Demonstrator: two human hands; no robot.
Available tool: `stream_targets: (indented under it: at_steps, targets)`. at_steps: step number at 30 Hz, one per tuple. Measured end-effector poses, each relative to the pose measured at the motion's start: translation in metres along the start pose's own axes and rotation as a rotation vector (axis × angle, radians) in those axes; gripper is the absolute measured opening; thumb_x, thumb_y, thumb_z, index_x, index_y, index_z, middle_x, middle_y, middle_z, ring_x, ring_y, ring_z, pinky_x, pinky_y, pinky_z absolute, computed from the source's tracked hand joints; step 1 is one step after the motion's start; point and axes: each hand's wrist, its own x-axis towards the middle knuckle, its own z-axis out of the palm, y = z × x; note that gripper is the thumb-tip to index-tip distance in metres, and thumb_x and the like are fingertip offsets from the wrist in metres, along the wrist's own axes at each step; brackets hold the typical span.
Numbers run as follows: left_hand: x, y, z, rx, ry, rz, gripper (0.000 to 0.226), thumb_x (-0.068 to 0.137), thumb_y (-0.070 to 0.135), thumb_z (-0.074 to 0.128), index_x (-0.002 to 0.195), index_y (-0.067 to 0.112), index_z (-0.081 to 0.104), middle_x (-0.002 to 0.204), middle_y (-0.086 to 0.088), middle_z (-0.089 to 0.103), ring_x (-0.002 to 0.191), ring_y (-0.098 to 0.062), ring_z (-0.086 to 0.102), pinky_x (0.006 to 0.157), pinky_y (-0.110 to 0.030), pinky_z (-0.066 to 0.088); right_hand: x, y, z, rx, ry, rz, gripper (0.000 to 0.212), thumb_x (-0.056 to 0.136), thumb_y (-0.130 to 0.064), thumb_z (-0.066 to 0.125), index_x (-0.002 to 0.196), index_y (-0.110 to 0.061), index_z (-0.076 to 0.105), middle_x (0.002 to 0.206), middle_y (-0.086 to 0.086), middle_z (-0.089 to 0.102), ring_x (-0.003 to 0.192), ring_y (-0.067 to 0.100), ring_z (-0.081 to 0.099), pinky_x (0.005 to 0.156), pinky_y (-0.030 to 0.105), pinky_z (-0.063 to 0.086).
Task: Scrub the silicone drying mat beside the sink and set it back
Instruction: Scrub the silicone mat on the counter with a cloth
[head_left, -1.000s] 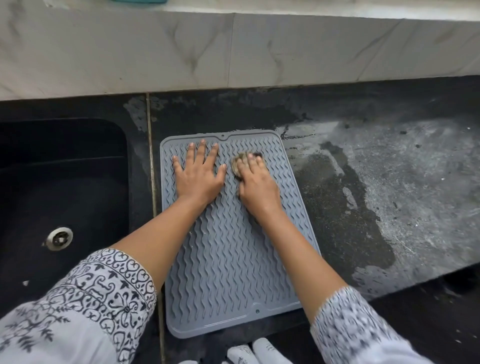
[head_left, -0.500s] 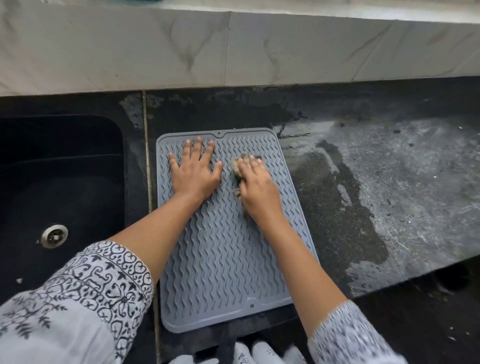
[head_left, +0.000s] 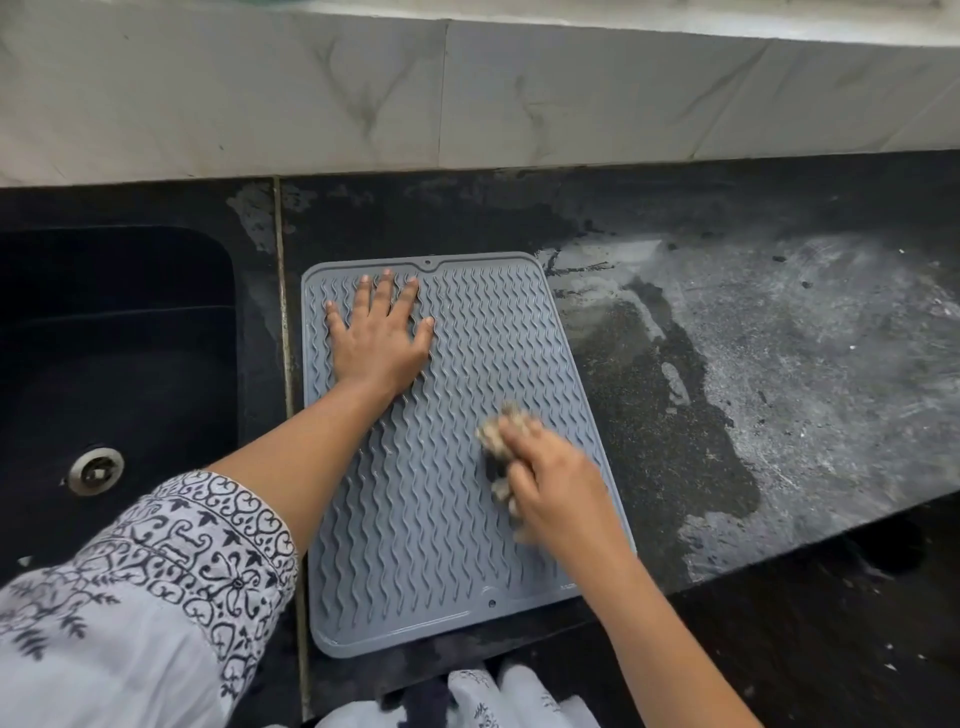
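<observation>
Grey mat flat on dark table, mid frame, just right of black sink. Left hand pressed flat on mat's upper left, fingers spread apart. Right hand lower right on mat, blurry, fingers wrapped tight round scrubber. Scrubber touching mat. Wet patch on table, right of mat.

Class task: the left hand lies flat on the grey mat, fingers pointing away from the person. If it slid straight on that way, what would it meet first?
Probably the mat's raised far rim, just beyond the left hand, then bare dark counter before the marble wall.
</observation>
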Motion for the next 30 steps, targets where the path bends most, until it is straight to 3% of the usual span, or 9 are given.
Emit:
stream_targets:
  at_steps: [3, 8, 12, 15, 16, 19, 22, 26, 30]
  targets:
    - [0.000, 0.000, 0.001, 0.010, 0.006, -0.004, 0.060, 0.095, 0.055, 0.022, 0.151, 0.036, 0.008, 0.161, 0.005, 0.001, 0.147, -0.019, -0.003, 0.114, -0.055, -0.006, 0.064, -0.012, 0.002, -0.003, 0.171, -0.035, 0.046, 0.095, -0.016, 0.042, 0.141, -0.022, 0.038, 0.151, 0.001, 0.032, 0.139, 0.017, 0.028, 0.110, 0.029, 0.025]
    - [0.001, 0.000, 0.003, 0.009, 0.015, -0.009, 0.060, 0.095, 0.055, 0.023, 0.151, 0.036, 0.009, 0.161, 0.005, 0.003, 0.147, -0.019, -0.002, 0.115, -0.055, -0.006, 0.114, -0.009, 0.048, -0.293, 0.096, -0.018, 0.053, 0.096, -0.024, 0.036, 0.147, -0.020, 0.020, 0.157, 0.004, 0.013, 0.145, 0.023, 0.006, 0.118, 0.038, 0.009]
    - [0.001, 0.000, 0.003, 0.012, 0.011, -0.006, 0.060, 0.096, 0.054, 0.023, 0.151, 0.036, 0.008, 0.161, 0.005, 0.002, 0.147, -0.019, -0.003, 0.114, -0.054, -0.006, 0.047, 0.003, 0.046, -0.226, 0.055, -0.064, 0.056, 0.094, -0.020, 0.047, 0.146, -0.019, 0.026, 0.156, 0.005, 0.019, 0.143, 0.023, 0.015, 0.114, 0.034, 0.018]
    - [0.001, 0.000, 0.002, 0.013, 0.012, -0.004, 0.060, 0.096, 0.054, 0.023, 0.151, 0.036, 0.008, 0.161, 0.005, 0.002, 0.147, -0.019, -0.003, 0.114, -0.055, -0.005, -0.022, 0.004, 0.036, -0.261, -0.048, -0.073, 0.059, 0.079, -0.017, 0.071, 0.134, -0.018, 0.049, 0.142, 0.006, 0.046, 0.131, 0.024, 0.043, 0.102, 0.033, 0.040]
    - [0.001, 0.000, 0.002, 0.014, 0.011, -0.005, 0.060, 0.096, 0.054, 0.023, 0.151, 0.036, 0.008, 0.161, 0.005, 0.002, 0.147, -0.019, -0.003, 0.114, -0.055, -0.005, -0.037, 0.004, 0.030, -0.288, -0.059, -0.067, 0.059, 0.074, -0.018, 0.075, 0.129, -0.019, 0.055, 0.138, 0.005, 0.051, 0.126, 0.023, 0.049, 0.100, 0.031, 0.040]
    - [0.000, 0.000, 0.002, 0.017, 0.013, -0.004, 0.060, 0.096, 0.054, 0.023, 0.151, 0.036, 0.008, 0.161, 0.004, 0.002, 0.147, -0.019, -0.003, 0.114, -0.055, -0.005, -0.038, 0.003, 0.012, -0.146, -0.081, -0.088, 0.051, 0.092, -0.018, 0.052, 0.141, -0.024, 0.038, 0.151, 0.000, 0.033, 0.138, 0.017, 0.030, 0.112, 0.026, 0.021]
    - [0.000, 0.001, 0.001, 0.013, 0.014, -0.001, 0.060, 0.096, 0.054, 0.023, 0.151, 0.035, 0.008, 0.161, 0.004, 0.003, 0.147, -0.020, -0.002, 0.114, -0.055, -0.005, 0.010, -0.009, 0.006, -0.057, 0.048, -0.040, 0.050, 0.095, -0.017, 0.043, 0.143, -0.025, 0.032, 0.154, -0.001, 0.024, 0.140, 0.017, 0.024, 0.113, 0.034, 0.026]
    - [-0.001, 0.002, 0.002, 0.018, 0.024, -0.011, 0.060, 0.096, 0.054, 0.023, 0.151, 0.035, 0.010, 0.161, 0.005, 0.004, 0.147, -0.019, -0.002, 0.115, -0.055, -0.004, 0.076, -0.018, 0.038, -0.216, 0.084, -0.042, 0.052, 0.096, -0.013, 0.040, 0.146, -0.019, 0.026, 0.155, 0.006, 0.021, 0.143, 0.024, 0.015, 0.116, 0.039, 0.020]
    - [-0.002, 0.002, 0.001, 0.007, 0.016, -0.010, 0.060, 0.096, 0.053, 0.024, 0.151, 0.035, 0.011, 0.161, 0.004, 0.003, 0.147, -0.019, -0.002, 0.114, -0.055, -0.005, 0.038, -0.009, 0.050, -0.329, 0.084, -0.055, 0.057, 0.092, 0.001, 0.042, 0.145, -0.012, 0.025, 0.154, 0.014, 0.023, 0.141, 0.030, 0.021, 0.111, 0.044, 0.031]
